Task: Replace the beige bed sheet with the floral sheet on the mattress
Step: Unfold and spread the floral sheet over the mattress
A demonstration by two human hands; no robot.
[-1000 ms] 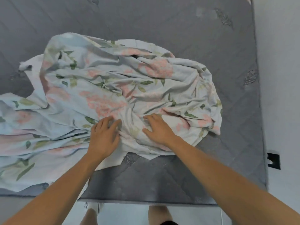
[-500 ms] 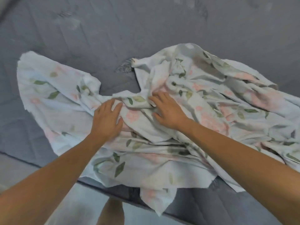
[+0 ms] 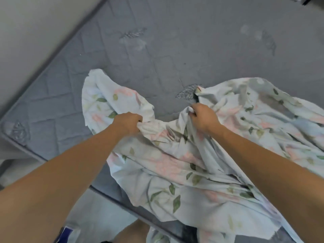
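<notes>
Both hands, which lay flat and open on the cloth half a second ago, are now closed into fists around bunches of the floral sheet (image 3: 175, 165). Since then the view has also turned, so the left corner of the grey mattress (image 3: 157, 50) is now seen at the left edge. The left hand (image 3: 128, 122) grips a gathered fold of the sheet, with its fingers curled tightly into the cloth. The right hand (image 3: 203, 116) grips another fold just beside the bare part of the mattress, and its fingers pinch the white edge of the cloth. Between the two hands the sheet hangs in a low curve. One loose flap spreads out to the left behind the left hand, and the larger crumpled part lies to the right on the mattress. The near part of the sheet hangs over the front edge of the mattress, above the person's knee (image 3: 133, 232). A pale wall (image 3: 35, 23) runs along the far left side of the mattress.
</notes>
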